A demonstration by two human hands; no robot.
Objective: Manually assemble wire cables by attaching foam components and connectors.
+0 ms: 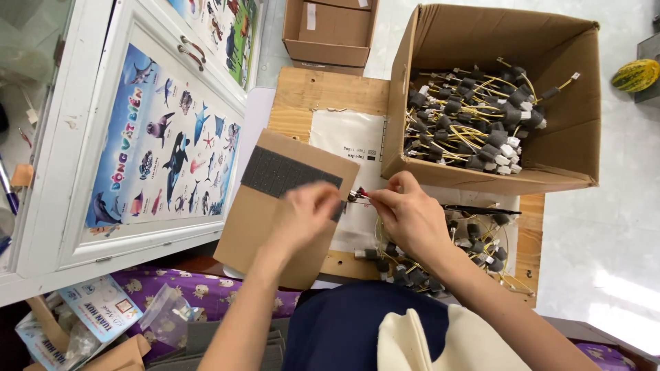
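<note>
My left hand (307,213) is blurred over a brown cardboard sheet (265,220) that carries a dark grey foam strip (282,172); its fingers are bunched, and I cannot tell what they pinch. My right hand (411,216) pinches a small wired part (357,195) with a red and black end, held just right of the foam strip. Below my right wrist lies a heap of yellow-wired parts with black foam caps (474,251) on a wooden board (330,93).
A large open cardboard box (495,31) full of the same capped wire parts stands at the back right. A smaller box (330,34) sits behind the board. A white cabinet door with a sea-animal poster (165,144) lies left. Plastic bags (165,312) lie near my lap.
</note>
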